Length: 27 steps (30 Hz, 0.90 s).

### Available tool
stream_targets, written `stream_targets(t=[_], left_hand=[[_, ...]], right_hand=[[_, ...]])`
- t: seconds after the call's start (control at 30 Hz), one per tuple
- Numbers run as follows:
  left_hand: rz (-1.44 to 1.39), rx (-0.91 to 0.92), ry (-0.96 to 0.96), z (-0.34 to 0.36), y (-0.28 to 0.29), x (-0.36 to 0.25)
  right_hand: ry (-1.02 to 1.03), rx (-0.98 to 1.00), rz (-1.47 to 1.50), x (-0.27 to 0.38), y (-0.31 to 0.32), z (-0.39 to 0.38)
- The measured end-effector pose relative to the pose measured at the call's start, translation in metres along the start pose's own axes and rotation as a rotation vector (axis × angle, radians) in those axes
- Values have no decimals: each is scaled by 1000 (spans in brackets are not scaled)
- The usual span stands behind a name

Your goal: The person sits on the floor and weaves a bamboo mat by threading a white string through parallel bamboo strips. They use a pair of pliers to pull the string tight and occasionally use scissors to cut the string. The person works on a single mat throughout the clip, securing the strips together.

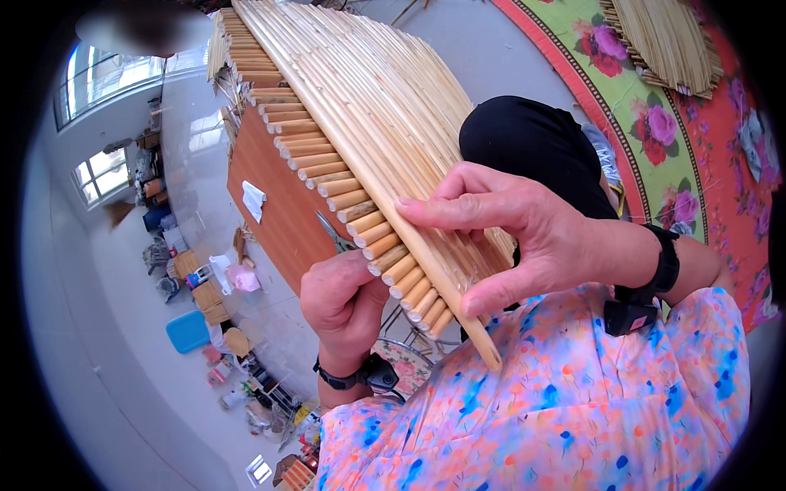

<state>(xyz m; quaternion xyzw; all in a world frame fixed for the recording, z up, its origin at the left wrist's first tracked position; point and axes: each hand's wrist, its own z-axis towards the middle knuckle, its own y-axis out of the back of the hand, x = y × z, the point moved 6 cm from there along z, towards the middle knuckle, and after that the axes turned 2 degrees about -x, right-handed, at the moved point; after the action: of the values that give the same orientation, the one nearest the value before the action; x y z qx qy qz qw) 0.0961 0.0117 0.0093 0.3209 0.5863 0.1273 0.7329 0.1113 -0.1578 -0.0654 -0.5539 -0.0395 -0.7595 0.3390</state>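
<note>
The stick mat (393, 90) lay slantwise in front of the person, beside the dark-trousered knee (524, 135), with its near end close to the flowered shirt (532, 401). It looked light for its spread, probably stiff along each stick but likely to flex or rack across them, and the thin dry sticks seemed apt to snap or splinter under a hard pinch. The long smooth rod (348, 155) that ran across them near their blunt ends (399, 270) appeared the firmest place to take hold, though its polish might have let fingertips slide. The right hand (544, 229) reached in from the side with its wrist fairly level, thumb and forefinger spread wide, their tips resting at two places along the rod rather than closed round it; its other fingers were partly hidden. The left hand (340, 303) came up from below with bent fingers against the blunt ends, its fingertips out of sight, so whether they gripped a stick could not be told.
</note>
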Motion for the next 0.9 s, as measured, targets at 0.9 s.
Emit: stream_targets(t=[0.9], left_hand=[[164,10,-168,6,0,-10]], right_hand=[[-132,-51,178,-11,1,0]])
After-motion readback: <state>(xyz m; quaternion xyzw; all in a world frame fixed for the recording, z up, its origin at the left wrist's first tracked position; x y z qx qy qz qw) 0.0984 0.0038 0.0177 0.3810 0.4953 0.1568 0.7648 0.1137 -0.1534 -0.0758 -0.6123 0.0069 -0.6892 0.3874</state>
